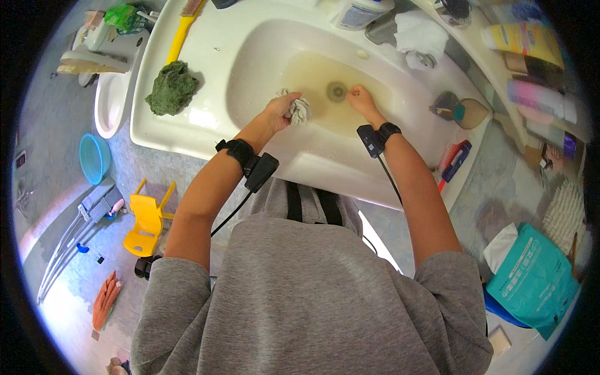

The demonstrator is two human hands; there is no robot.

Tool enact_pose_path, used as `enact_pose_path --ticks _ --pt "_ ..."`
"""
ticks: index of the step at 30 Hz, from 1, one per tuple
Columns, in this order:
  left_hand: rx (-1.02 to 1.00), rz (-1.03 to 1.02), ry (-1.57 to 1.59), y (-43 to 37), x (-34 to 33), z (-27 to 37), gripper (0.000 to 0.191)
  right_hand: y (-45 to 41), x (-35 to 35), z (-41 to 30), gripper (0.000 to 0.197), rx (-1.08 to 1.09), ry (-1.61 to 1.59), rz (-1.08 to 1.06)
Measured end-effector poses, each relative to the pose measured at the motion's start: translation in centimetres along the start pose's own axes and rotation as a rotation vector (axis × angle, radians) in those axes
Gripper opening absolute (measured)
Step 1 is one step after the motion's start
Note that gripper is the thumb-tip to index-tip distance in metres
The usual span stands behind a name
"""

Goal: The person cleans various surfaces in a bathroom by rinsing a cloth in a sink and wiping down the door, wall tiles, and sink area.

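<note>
My left hand (pixel 280 112) grips a crumpled, pale striped cloth (pixel 298 110) at the left side of the washbasin (pixel 262 56). Cloudy yellowish water (pixel 318 70) stands in the bowl, over the round drain fitting (pixel 337 91). Just right of the drain, my right hand (pixel 361 99) is at the water with its fingers curled in; whether it pinches something small I cannot tell. A bunched dark green cloth (pixel 172 88) lies on the left counter of the basin, against a yellow-handled brush (pixel 180 37).
A white bottle (pixel 361 15), a white cloth (pixel 422 35) by the faucet and a comb (pixel 452 154) are around the basin. Bottles and tubes line a shelf (pixel 511 112) at right. A yellow chair (pixel 143 225) and a blue basin (pixel 94 159) are at lower left.
</note>
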State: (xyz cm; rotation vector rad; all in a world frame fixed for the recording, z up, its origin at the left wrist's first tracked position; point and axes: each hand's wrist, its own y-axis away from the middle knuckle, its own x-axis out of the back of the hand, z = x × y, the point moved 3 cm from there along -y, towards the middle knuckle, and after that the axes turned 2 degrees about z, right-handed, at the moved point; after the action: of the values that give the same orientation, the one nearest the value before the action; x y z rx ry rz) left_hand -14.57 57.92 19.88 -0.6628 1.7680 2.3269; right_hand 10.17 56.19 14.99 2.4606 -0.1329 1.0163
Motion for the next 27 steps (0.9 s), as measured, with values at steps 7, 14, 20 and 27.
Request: enact_pose_path --ticks 7,14,20,27 --pt "0.027 -0.017 0.003 -0.4 -0.6 -0.6 0.011 1.3 -0.3 0.8 0.022 -0.079 -0.148 -0.161" --pt "0.025 -0.019 -0.003 -0.2 -0.6 -1.1 0.010 2.6 0.3 -5.7 0.023 0.206 0.366 -0.078" --pt "0.024 0.007 0.022 0.8 -1.2 -0.8 0.011 1.5 -1.3 -5.4 0.017 0.241 0.666 -0.133" --pt "-0.004 -0.037 0.085 -0.4 -0.5 -0.7 0.010 1.7 -0.4 -5.2 0.018 0.186 0.377 -0.158"
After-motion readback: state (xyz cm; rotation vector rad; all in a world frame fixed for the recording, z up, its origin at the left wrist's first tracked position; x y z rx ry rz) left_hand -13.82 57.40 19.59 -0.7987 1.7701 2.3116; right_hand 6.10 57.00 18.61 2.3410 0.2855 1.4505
